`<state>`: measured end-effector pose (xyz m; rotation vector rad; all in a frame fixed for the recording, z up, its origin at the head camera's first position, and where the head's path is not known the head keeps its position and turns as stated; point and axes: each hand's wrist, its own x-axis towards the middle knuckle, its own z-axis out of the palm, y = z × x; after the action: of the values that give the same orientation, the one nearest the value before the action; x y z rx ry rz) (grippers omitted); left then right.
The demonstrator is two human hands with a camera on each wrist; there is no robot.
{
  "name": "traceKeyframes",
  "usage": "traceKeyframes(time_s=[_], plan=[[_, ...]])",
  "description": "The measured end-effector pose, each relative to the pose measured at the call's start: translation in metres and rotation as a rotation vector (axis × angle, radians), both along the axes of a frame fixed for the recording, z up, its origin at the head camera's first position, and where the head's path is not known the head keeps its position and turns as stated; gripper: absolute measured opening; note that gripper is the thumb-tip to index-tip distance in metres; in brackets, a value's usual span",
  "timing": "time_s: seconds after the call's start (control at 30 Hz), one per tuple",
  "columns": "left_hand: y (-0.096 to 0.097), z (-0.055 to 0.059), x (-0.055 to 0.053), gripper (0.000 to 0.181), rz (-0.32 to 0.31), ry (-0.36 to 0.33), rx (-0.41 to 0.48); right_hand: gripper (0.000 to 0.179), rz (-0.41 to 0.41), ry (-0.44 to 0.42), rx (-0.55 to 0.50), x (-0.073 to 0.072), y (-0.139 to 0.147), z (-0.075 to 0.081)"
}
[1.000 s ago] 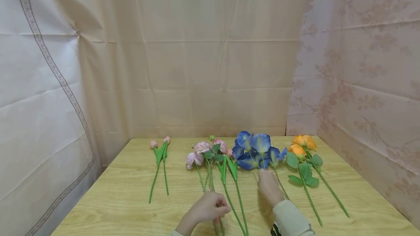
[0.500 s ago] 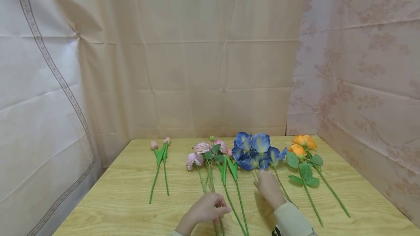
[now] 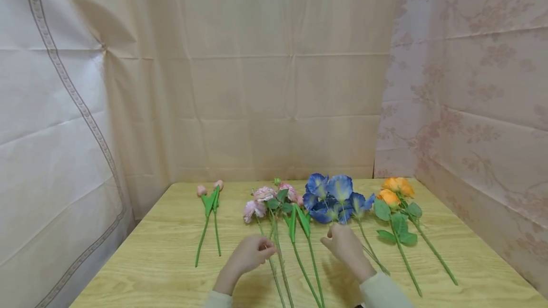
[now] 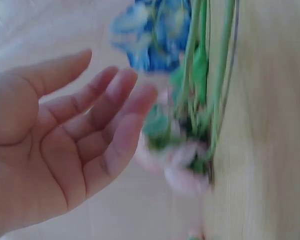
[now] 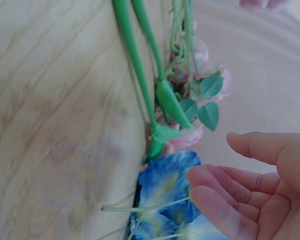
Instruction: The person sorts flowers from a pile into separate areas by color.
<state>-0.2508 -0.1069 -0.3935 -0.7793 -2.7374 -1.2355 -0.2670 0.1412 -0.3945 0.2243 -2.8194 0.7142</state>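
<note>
My left hand (image 3: 249,255) is over the stems of the pink flowers (image 3: 262,194). In the left wrist view its fingers (image 4: 112,107) curve loosely around nothing, apart from the thumb. The right hand (image 3: 346,247) hovers just in front of the blue flowers (image 3: 340,188); the right wrist view shows its thumb and fingers (image 5: 215,200) apart and holding nothing, with a thin stem passing behind a fingertip. Between the hands lie two green tulip stems with leaves (image 3: 304,220), their heads hidden among the pink and blue blooms.
Two pink tulips (image 3: 208,202) lie at the left of the wooden table (image 3: 150,260). Orange roses (image 3: 396,191) with green leaves and long stems lie at the right. Beige cloth (image 3: 265,84) hangs behind, with patterned cloth (image 3: 484,84) along the right side.
My left hand has risen away from the pink flowers' stems, up and to the left. The right hand has drawn slightly back and left from the blue flowers. The flowers look unmoved.
</note>
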Motion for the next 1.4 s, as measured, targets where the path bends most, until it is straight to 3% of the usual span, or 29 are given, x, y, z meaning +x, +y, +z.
traceKeyframes(time_s=[0.07,0.2,0.4,0.5,0.67,0.83,1.07,1.4], plan=[[-0.014,0.001,-0.006,0.012,0.118,0.055,-0.017,0.018,0.014,-0.005,-0.003,0.003,0.0,0.001],[-0.045,0.005,-0.018,0.012,0.38,0.104,-0.043,0.021,0.047,-0.023,-0.036,0.005,-0.001,0.002],[-0.086,0.007,-0.037,0.014,0.73,0.057,0.02,0.019,0.091,-0.018,-0.073,0.009,-0.003,0.002],[-0.1,0.001,-0.042,0.015,0.831,0.009,0.027,0.018,0.1,-0.011,-0.08,0.011,-0.004,0.002],[-0.112,-0.008,-0.043,0.011,0.871,-0.096,-0.011,0.017,0.118,-0.022,-0.093,0.013,-0.003,0.001],[-0.115,-0.015,-0.044,0.03,0.855,-0.19,-0.056,0.018,0.119,-0.049,-0.106,0.013,-0.002,-0.001],[-0.119,-0.022,-0.049,0.004,0.831,-0.214,-0.128,0.018,0.132,-0.047,-0.129,0.013,-0.002,-0.004],[-0.123,-0.028,-0.049,0.007,0.768,-0.193,-0.138,0.017,0.123,-0.068,-0.13,0.014,-0.002,-0.01]])
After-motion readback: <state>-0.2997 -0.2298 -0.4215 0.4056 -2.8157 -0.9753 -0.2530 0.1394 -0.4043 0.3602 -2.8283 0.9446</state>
